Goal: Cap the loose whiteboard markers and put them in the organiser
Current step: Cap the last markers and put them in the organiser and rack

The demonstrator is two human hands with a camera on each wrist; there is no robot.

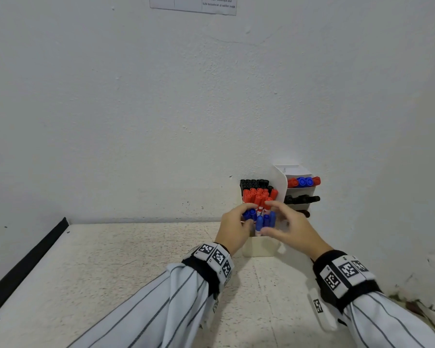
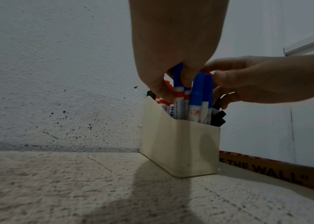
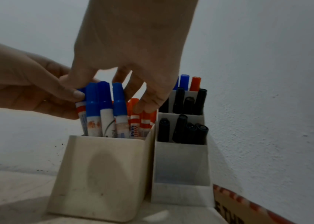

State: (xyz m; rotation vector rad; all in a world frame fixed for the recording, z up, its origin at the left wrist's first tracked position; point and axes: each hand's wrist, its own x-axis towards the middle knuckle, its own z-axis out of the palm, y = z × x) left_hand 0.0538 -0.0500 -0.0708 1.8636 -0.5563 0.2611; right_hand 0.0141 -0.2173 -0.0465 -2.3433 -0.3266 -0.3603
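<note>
A cream box organiser (image 1: 259,247) stands against the wall, packed with upright capped blue markers (image 3: 93,98), red markers (image 1: 258,194) and black markers (image 1: 253,183). My left hand (image 1: 249,217) reaches in from the left. Its thumb (image 3: 77,95) and fingers pinch a blue-capped marker (image 2: 178,78) at the front left of the box. My right hand (image 1: 266,218) hovers over the box from the right, fingers spread. Its thumb touches the blue caps and its fingertips (image 3: 146,104) touch the red markers. No uncapped marker shows.
A white tiered organiser (image 3: 181,163) stands right of the box, with black markers in its lower tiers and blue and red ones on top (image 1: 303,182). A printed cardboard strip (image 2: 267,171) lies along the right wall. The speckled tabletop (image 1: 136,259) stretches left and forward.
</note>
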